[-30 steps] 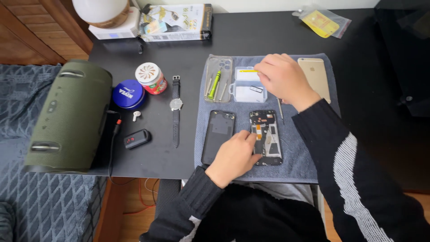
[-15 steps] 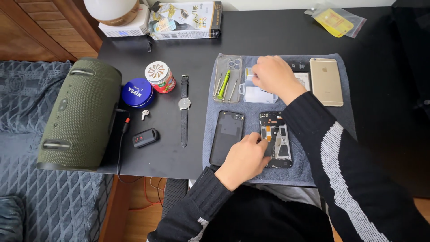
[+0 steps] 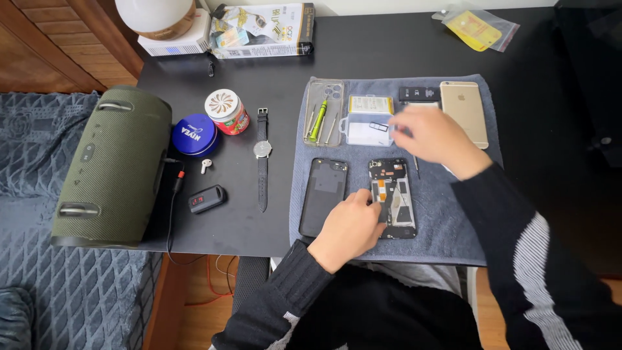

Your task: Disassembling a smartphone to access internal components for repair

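The left hand [image 3: 350,228] is pressing down on the lower left edge of the opened phone [image 3: 392,198] at lower centre of the frame, fingers curled narrow against it, pinning it on the grey towel [image 3: 447,220]. The right hand [image 3: 435,137] is hovering blurred above the towel's upper middle, just beside the clear parts box [image 3: 368,122]; whether it is gripping anything cannot be told. The dark back cover [image 3: 324,196] is lying just left of the phone. A gold phone [image 3: 464,111] is resting face down at upper right on the towel, which is covering the black bench [image 3: 363,58].
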